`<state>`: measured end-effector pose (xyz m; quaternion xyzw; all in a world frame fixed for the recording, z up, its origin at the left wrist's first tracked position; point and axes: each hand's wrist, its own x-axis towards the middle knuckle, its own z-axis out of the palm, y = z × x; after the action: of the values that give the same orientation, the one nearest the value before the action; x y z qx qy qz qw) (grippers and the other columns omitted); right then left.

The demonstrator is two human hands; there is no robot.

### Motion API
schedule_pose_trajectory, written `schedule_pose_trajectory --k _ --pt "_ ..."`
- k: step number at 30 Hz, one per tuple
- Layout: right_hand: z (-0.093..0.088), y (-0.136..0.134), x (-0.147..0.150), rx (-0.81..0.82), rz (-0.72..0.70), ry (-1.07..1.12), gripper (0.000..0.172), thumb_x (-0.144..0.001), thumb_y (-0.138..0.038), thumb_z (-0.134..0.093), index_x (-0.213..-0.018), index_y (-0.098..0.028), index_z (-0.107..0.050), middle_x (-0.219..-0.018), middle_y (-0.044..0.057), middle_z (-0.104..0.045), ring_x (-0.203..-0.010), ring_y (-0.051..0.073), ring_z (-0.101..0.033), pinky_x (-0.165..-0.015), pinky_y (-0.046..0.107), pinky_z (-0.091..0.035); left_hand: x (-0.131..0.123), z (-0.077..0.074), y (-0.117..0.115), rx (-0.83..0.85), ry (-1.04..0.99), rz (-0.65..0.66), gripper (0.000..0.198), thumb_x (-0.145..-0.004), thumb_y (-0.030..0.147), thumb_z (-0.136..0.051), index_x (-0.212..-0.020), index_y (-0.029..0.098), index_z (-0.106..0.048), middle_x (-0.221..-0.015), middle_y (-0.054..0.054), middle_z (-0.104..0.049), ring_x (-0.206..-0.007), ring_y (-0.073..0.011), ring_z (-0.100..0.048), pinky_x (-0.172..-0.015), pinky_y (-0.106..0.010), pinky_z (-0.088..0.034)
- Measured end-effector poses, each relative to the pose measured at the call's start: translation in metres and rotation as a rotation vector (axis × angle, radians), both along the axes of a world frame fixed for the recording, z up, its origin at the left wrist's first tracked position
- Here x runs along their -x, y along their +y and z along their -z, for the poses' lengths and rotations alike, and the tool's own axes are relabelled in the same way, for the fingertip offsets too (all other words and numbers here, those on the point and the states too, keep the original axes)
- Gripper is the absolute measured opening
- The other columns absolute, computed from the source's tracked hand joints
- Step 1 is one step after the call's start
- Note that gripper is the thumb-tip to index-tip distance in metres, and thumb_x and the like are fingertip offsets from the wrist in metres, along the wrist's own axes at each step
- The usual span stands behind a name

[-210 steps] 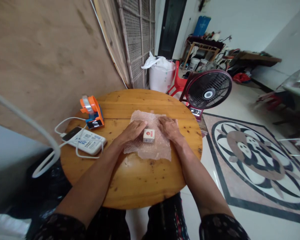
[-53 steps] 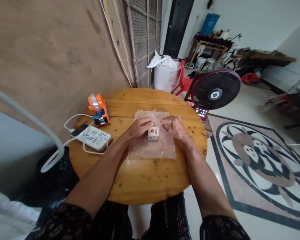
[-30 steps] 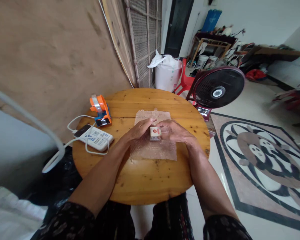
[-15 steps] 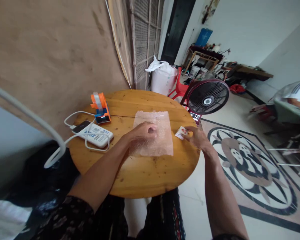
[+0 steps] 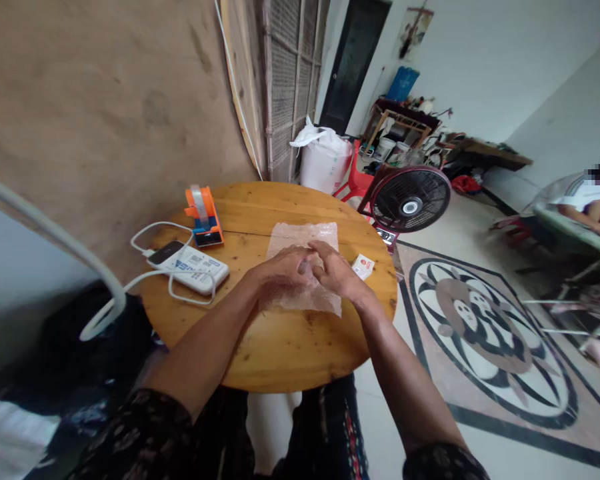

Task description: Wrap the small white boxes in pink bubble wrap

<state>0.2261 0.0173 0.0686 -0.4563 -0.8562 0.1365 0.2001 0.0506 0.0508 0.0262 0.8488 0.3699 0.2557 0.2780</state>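
Observation:
A sheet of pinkish clear bubble wrap (image 5: 325, 303) lies flat on the round wooden table (image 5: 290, 357). My left hand (image 5: 283, 267) is over the middle of the sheet, its fingers curled. What they hold, if anything, cannot be made out. Close against it, my right hand (image 5: 333, 270) hovers with index finger and thumb apart, nothing visible between them. Its fingertips meet or nearly meet those of the left hand. Just right of the sheet, a small white box (image 5: 363, 265) with a red mark rests on the table, touched by neither hand.
An orange and blue tape dispenser (image 5: 205, 217) stands at the table's left, near a white power bank (image 5: 200, 270) with a cable and a dark phone-like device (image 5: 169, 255). Beyond the table are a fan (image 5: 410, 203), a red chair (image 5: 355, 175) and a white sack (image 5: 325, 160). A person (image 5: 587, 200) sits far right.
My right hand has let go of the small white box and moved left over the bubble wrap, up to my left hand. The box stays on the table. My left hand has barely moved.

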Motion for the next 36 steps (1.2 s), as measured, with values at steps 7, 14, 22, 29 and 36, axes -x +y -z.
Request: schedule_pose_trajectory --k 7,14,22,29,36 --pt "0.052 -0.009 -0.015 -0.035 0.087 -0.171 0.057 -0.091 -0.026 -0.043 -0.146 -0.012 -0.036 -0.151 0.017 -0.04 -0.138 0.029 -0.038 -0.113 0.049 -0.029 0.009 0.007 0.009 -0.002 -0.067 0.124 0.055 -0.061 0.01 -0.049 -0.115 0.013 -0.06 -0.118 -0.01 -0.065 -0.106 -0.0225 -0.061 -0.095 -0.034 -0.049" --pt "0.055 -0.016 -0.008 -0.09 0.232 -0.221 0.049 -0.093 -0.032 -0.045 -0.138 -0.014 -0.049 -0.148 0.016 -0.044 -0.137 0.031 -0.037 -0.11 0.049 -0.029 0.005 0.002 0.003 -0.116 0.094 0.074 0.046 -0.066 0.017 -0.052 -0.111 0.016 -0.063 -0.119 -0.009 -0.066 -0.112 -0.0254 -0.058 -0.101 -0.037 -0.044" --pt "0.052 -0.009 -0.022 -0.087 0.221 -0.048 0.043 -0.088 -0.022 -0.049 -0.129 -0.012 -0.056 -0.132 0.013 -0.06 -0.121 0.026 -0.053 -0.104 0.038 -0.037 -0.004 -0.017 -0.008 -0.158 0.453 0.104 0.04 -0.065 0.018 -0.055 -0.105 0.019 -0.064 -0.114 -0.008 -0.066 -0.108 -0.0273 -0.059 -0.096 -0.038 -0.046" --pt "0.059 -0.001 -0.025 -0.162 0.309 -0.09 0.033 -0.091 -0.023 -0.047 -0.118 -0.015 -0.064 -0.135 0.011 -0.057 -0.117 0.027 -0.052 -0.102 0.038 -0.036 0.007 -0.017 -0.045 -0.222 0.528 0.028 0.033 -0.082 0.02 -0.049 -0.11 0.018 -0.065 -0.119 -0.011 -0.064 -0.115 -0.026 -0.057 -0.103 -0.041 -0.043" --pt "0.062 -0.006 -0.018 -0.185 0.297 -0.195 0.041 -0.093 -0.04 -0.049 -0.125 -0.017 -0.058 -0.138 0.013 -0.055 -0.122 0.029 -0.048 -0.1 0.043 -0.034 0.042 0.002 -0.108 -0.239 0.473 -0.182 0.04 -0.092 0.028 -0.045 -0.128 0.017 -0.058 -0.144 -0.014 -0.048 -0.133 -0.0285 -0.043 -0.112 -0.046 -0.036"
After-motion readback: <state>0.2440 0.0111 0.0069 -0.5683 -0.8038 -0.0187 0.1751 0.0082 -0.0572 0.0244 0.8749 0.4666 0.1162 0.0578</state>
